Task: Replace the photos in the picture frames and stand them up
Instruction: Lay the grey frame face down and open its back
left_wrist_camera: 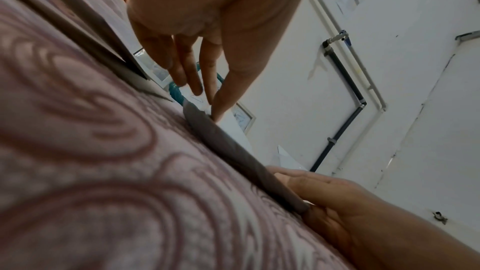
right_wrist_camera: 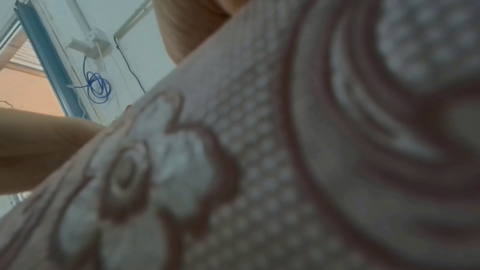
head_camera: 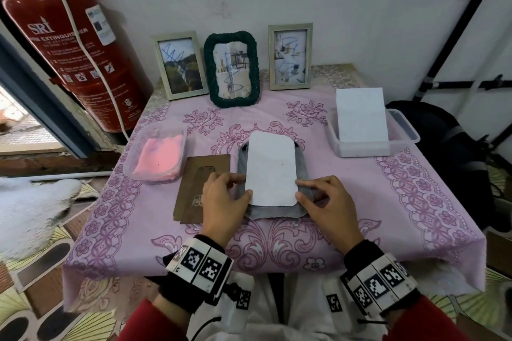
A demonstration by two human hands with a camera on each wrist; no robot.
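Extinguisher [head_camera: 69,47] label "SRI"; left hand [head_camera: 221,199], right hand [head_camera: 327,202] pinching photo [head_camera: 270,167]

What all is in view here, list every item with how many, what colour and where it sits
standing frames: three, two pale silver and one dark green, upright along the table's far edge
grey frame: one, lying flat at the table's middle
white sheet: one, rounded corners, lying on the grey frame
brown backing board: one, flat, left of the grey frame
left tub: one, clear, holding pink sheets, left side
right tub: one, clear, with white paper propped in it, right side
tablecloth: one, pink with purple flowers
fire extinguisher: one, red, far left
left hand: pinches the sheet's left edge
right hand: pinches the sheet's right edge
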